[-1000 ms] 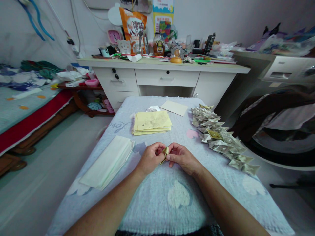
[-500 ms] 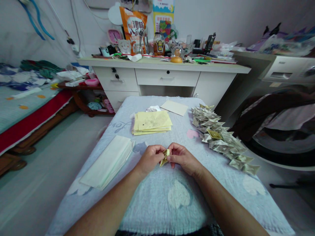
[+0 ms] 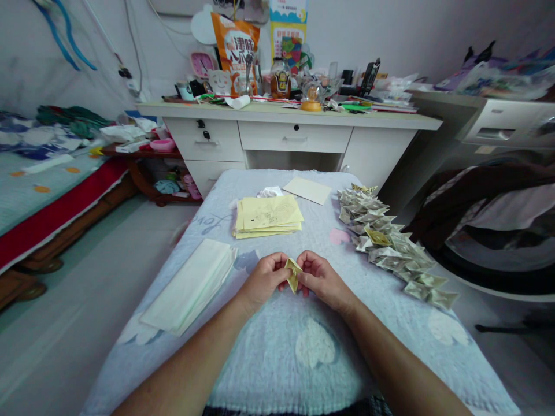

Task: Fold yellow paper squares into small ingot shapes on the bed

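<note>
A small folded piece of yellow paper (image 3: pixel 293 275), pointed at top and bottom, is pinched between my two hands above the cloth-covered table. My left hand (image 3: pixel 267 277) grips its left side with thumb and fingers. My right hand (image 3: pixel 319 276) holds the right side the same way, thumb on the near face. Just beyond my hands lies a stack of yellow paper sheets (image 3: pixel 269 216). To the left rests a pile of long whitish folded paper (image 3: pixel 191 286). Many folded paper ingots (image 3: pixel 381 231) sit in rows along the table's right side.
A pale card (image 3: pixel 307 189) and crumpled white tissue (image 3: pixel 269 192) lie at the table's far end. Behind stands a white desk (image 3: pixel 295 136) crowded with jars and bags. A bed (image 3: pixel 60 185) is at left, a front-loading washing machine (image 3: pixel 498 124) at right.
The folded yellow paper has turned and now shows a wider, diamond-like face. My fingers have shifted slightly around it; everything else stays in place.
</note>
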A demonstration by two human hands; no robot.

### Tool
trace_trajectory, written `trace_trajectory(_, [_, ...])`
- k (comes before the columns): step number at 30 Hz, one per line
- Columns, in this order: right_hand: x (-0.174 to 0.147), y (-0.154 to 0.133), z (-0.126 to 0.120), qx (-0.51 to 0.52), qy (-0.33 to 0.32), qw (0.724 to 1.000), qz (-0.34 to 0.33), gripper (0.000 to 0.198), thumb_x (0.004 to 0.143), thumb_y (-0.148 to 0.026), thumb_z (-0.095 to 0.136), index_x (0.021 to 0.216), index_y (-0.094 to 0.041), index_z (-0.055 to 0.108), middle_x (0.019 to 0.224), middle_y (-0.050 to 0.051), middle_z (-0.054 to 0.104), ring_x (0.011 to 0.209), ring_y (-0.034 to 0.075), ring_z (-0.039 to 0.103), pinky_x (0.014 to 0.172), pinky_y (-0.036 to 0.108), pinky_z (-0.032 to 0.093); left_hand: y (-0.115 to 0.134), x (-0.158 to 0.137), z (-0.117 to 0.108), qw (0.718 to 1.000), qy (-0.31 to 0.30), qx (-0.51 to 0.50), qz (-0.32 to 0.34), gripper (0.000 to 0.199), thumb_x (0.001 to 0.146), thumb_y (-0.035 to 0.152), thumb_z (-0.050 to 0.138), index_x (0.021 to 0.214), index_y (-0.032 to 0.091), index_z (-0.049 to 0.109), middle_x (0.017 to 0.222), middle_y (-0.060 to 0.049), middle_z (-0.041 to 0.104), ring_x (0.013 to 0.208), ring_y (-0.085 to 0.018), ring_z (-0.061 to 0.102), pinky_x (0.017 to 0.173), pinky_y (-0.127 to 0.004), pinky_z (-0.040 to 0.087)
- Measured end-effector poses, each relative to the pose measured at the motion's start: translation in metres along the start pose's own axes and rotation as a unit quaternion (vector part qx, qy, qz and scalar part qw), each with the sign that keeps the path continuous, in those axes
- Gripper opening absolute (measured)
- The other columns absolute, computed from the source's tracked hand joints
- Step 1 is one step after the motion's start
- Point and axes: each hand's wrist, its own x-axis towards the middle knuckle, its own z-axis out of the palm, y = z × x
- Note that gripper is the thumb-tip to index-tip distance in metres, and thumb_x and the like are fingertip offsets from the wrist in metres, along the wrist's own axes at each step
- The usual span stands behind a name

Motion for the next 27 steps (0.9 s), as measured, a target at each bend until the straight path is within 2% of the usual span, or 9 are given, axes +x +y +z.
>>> trace_trajectory(5, [0.0017,0.0051,0.0045,-0.106,0.073,0.992,-0.020,0.015,0.079,-0.026,0.061,0.074,-0.019,0.048,0.054,-0.005,0.053,0.045,0.007,0.047,0.042,0.017,0.036,-0.0025,0.0008,0.0022,0.999,0.016,0.045,0.021,0.008,0.069,0.022,0.057,0.072,0.016,0.053,0.057,0.005,0.049,0.046,-0.006,0.042,0.042,-0.018,0.031])
trace_trajectory(11, [0.0037,0.0061,0.0046,-0.133,0.110,0.985,-0.024,0.019,0.077,-0.031,0.064,0.071,-0.019,0.049,0.051,-0.006,0.052,0.043,0.007,0.046,0.042,0.018,0.035,-0.0017,0.0010,0.0034,0.999,0.025,0.031,0.017,0.010,0.068,0.021,0.057,0.070,0.016,0.050,0.055,0.007,0.044,0.045,-0.005,0.037,0.041,-0.018,0.028])
trace_trajectory(16, [0.0044,0.0050,0.0047,-0.128,0.118,0.984,-0.023,0.022,0.077,-0.034,0.065,0.070,-0.019,0.049,0.050,-0.006,0.049,0.041,0.007,0.043,0.040,0.017,0.033,0.0008,-0.0017,0.0006,0.999,-0.030,-0.023,0.012,0.018,0.071,0.029,0.063,0.075,0.016,0.051,0.061,0.005,0.045,0.048,-0.005,0.036,0.043,-0.018,0.026])
trace_trajectory(20, [0.0041,0.0028,0.0041,-0.106,0.106,0.988,-0.027,0.024,0.077,-0.037,0.065,0.071,-0.020,0.049,0.053,-0.006,0.050,0.043,0.007,0.044,0.041,0.018,0.034,0.0031,-0.0047,-0.0029,0.993,-0.078,-0.083,-0.007,0.026,0.074,0.038,0.065,0.082,0.015,0.056,0.067,0.002,0.049,0.055,-0.007,0.041,0.047,-0.019,0.027])
trace_trajectory(23, [0.0042,0.0030,0.0011,-0.105,0.107,0.988,-0.028,0.024,0.078,-0.037,0.064,0.071,-0.020,0.048,0.053,-0.005,0.051,0.043,0.007,0.044,0.041,0.018,0.036,0.0037,-0.0056,-0.0032,0.991,-0.069,-0.110,-0.030,0.031,0.077,0.044,0.063,0.082,0.014,0.060,0.071,-0.002,0.052,0.061,-0.009,0.045,0.049,-0.020,0.028])
trace_trajectory(27, [0.0049,0.0056,-0.0020,-0.107,0.119,0.986,-0.033,0.023,0.078,-0.036,0.064,0.072,-0.020,0.048,0.054,-0.006,0.051,0.043,0.007,0.044,0.041,0.018,0.036,0.0024,-0.0056,-0.0017,0.990,-0.061,-0.120,-0.043,0.031,0.073,0.040,0.069,0.088,0.013,0.062,0.074,-0.001,0.053,0.063,-0.008,0.044,0.051,-0.020,0.028])
